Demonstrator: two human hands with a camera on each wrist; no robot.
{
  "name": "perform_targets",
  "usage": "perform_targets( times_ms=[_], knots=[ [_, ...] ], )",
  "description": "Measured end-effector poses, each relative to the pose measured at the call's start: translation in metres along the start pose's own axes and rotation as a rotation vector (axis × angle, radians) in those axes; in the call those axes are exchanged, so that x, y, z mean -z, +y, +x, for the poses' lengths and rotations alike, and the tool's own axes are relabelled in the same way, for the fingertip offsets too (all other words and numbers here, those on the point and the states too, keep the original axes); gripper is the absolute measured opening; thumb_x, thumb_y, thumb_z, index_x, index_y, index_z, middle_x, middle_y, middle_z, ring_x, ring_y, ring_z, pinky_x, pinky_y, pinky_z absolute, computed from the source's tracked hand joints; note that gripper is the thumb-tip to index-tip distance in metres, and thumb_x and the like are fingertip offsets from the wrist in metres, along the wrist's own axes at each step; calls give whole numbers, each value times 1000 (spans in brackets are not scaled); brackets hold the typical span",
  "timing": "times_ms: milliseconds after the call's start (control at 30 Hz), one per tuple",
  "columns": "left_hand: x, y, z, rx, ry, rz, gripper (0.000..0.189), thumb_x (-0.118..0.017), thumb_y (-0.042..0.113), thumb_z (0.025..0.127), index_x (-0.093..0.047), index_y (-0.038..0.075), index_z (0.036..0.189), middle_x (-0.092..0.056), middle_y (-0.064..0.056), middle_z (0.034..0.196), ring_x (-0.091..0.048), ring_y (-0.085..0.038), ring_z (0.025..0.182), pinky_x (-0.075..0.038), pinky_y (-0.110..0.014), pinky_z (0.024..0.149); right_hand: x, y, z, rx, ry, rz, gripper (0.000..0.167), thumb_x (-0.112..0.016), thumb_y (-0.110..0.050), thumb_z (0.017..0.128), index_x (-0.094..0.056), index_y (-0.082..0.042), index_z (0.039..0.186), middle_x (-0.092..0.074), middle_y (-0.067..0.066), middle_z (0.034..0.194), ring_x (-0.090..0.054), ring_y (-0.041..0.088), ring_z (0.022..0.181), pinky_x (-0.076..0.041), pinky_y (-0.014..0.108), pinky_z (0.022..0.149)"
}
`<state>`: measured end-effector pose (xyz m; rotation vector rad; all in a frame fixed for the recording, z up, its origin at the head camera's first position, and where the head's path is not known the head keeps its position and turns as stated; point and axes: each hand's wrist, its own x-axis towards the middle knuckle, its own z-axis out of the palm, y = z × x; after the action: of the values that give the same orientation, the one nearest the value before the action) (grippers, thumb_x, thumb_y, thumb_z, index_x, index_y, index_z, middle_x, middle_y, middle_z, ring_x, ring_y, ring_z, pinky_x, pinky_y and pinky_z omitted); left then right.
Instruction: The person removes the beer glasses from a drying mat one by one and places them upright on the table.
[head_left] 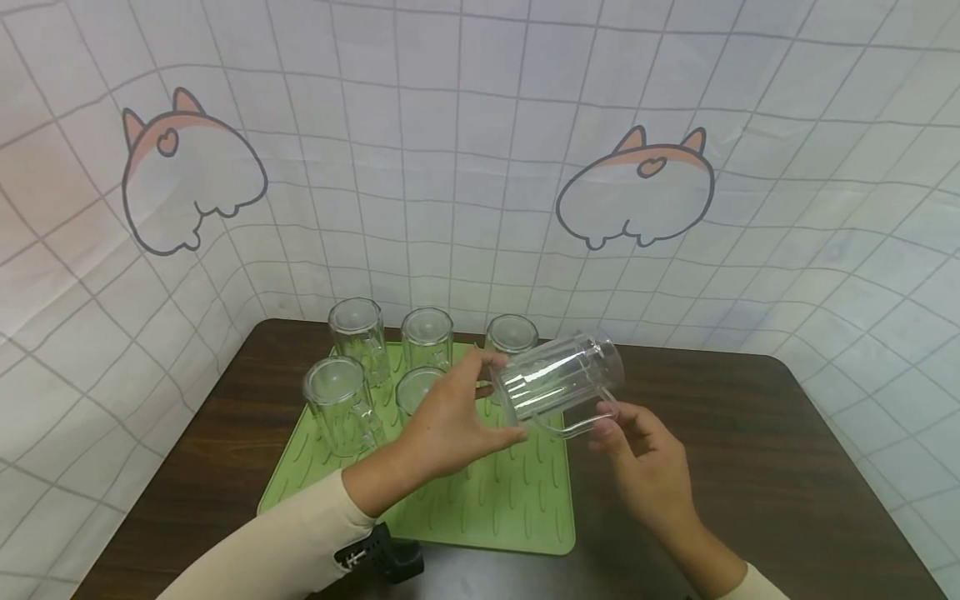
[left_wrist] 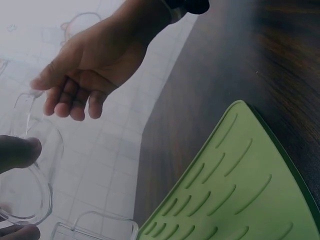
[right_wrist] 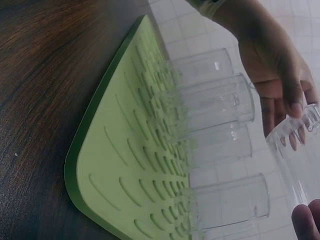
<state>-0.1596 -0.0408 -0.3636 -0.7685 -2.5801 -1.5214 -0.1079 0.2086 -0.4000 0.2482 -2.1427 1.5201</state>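
A clear glass mug (head_left: 555, 379) is held tilted nearly on its side above the right part of a green ridged mat (head_left: 517, 517). My left hand (head_left: 450, 421) grips its left end, thumb below and fingers above. The right hand (head_left: 652, 467) pinches the mug's handle between thumb and fingers; the left wrist view shows this hand (left_wrist: 95, 65) with its other fingers loosely curled. In the right wrist view the mug (right_wrist: 295, 160) is cut off at the edge, with the left hand (right_wrist: 275, 60) around its upper end.
Several more glass mugs stand upside down on the mat, among them one at the front left (head_left: 335, 400) and one at the back (head_left: 427, 333). One behind my left hand is partly hidden. Dark wooden table (head_left: 750, 433) surrounds the mat; a gridded cloth (head_left: 465, 167) hangs behind.
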Motion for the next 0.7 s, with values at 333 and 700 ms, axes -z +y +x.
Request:
perform_targets(
  times_ms=[333,700],
  knots=[
    [1,-6,0,-16,-40,-39,77,-91,26,81,-51,8,145,-54,-5,143,-62,-23,121,-53,-23,93,2,0,2,44,-21,25,21,-69,9,93,-69,2,113,-72,7,108,-73,15,77,-59,26,71],
    [-3,-4,0,-26,-8,56,78,-92,22,78,-54,5,143,-60,-7,136,-63,-22,116,-54,-26,92,-2,-2,1,153,-52,209,27,-65,22,88,-63,15,113,-72,11,103,-72,12,88,-59,27,74]
  ],
)
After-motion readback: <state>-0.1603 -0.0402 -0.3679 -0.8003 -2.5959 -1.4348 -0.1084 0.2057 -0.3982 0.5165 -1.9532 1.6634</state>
